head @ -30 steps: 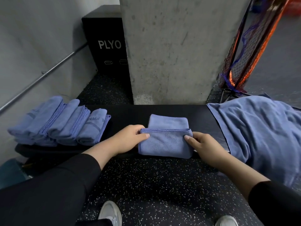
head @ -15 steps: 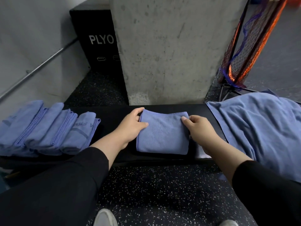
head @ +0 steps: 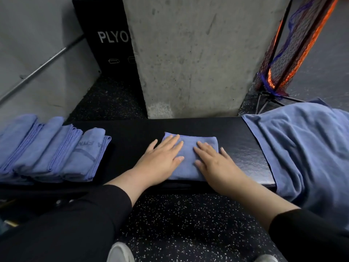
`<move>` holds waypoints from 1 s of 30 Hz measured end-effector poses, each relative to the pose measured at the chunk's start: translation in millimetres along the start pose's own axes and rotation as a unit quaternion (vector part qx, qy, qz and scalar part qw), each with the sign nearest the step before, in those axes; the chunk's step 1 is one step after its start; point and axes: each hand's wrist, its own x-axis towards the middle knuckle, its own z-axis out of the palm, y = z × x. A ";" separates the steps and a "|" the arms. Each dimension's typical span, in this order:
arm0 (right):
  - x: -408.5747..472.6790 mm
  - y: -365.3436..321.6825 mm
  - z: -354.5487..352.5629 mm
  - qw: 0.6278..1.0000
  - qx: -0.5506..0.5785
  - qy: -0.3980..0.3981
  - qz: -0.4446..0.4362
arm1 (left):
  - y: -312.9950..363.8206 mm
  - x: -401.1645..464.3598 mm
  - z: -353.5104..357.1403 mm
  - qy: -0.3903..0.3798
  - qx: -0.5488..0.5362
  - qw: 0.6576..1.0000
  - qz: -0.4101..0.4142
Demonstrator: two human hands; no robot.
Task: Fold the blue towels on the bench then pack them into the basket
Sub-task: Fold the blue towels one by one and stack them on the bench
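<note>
Both grips flat, left hand and right hand press the folded towel near the tabletop front edge, bare tabletop either side; behind it, a box reads "PLYO".

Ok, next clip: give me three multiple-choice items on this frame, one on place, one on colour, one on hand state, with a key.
1. Where is the row of folded towels?
A. left end of the bench
B. on the floor
C. in a basket

2. What colour is the small folded towel?
A. white
B. blue
C. orange

3. How do the hands lie on it?
A. both flat, fingers straight
B. both in fists
C. one lifted away

Key: 1 A, the row sits at the bench's left end. 2 B, it is plainly blue. 3 A, the left hand and right hand press flat on it.
</note>
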 end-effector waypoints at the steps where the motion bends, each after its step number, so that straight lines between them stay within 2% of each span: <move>1: -3.9 5.0 4.4 0.999 -0.015 -0.043 0.005 | -2.0 -2.2 1.2 -0.022 0.008 1.000 -0.001; 3: -8.0 12.6 6.2 0.998 -0.020 -0.067 0.007 | -7.1 -6.1 1.2 -0.038 0.008 0.999 -0.002; 9: -14.5 27.4 0.7 0.998 0.007 -0.060 -0.021 | -21.5 -18.2 -3.7 -0.058 -0.010 0.998 -0.013; 12: -23.8 35.3 -1.8 0.997 0.048 -0.005 -0.052 | -27.7 -25.5 -4.5 0.018 0.009 1.000 0.009; 14: -33.0 38.6 -1.4 0.994 0.035 0.042 -0.094 | -29.3 -32.5 -6.9 0.080 -0.008 0.995 0.055; 15: -37.5 40.6 0.6 0.992 0.026 0.059 -0.112 | -29.4 -36.2 -7.8 0.087 -0.015 0.993 0.076; 19: -43.8 40.8 2.5 0.988 0.061 0.090 -0.108 | -25.5 -46.3 -4.5 0.030 0.024 0.994 0.097; 22: -39.4 42.3 -3.1 0.989 0.076 0.093 -0.091 | -23.3 -45.1 -5.9 0.039 0.025 0.995 0.090; 28: -42.1 39.7 -8.5 0.995 0.009 0.037 -0.096 | -22.9 -48.4 -7.2 0.006 0.022 0.997 0.080; 30: -42.5 33.9 -5.0 0.995 0.026 0.058 -0.077 | -22.0 -49.6 -6.0 0.017 0.017 0.996 0.082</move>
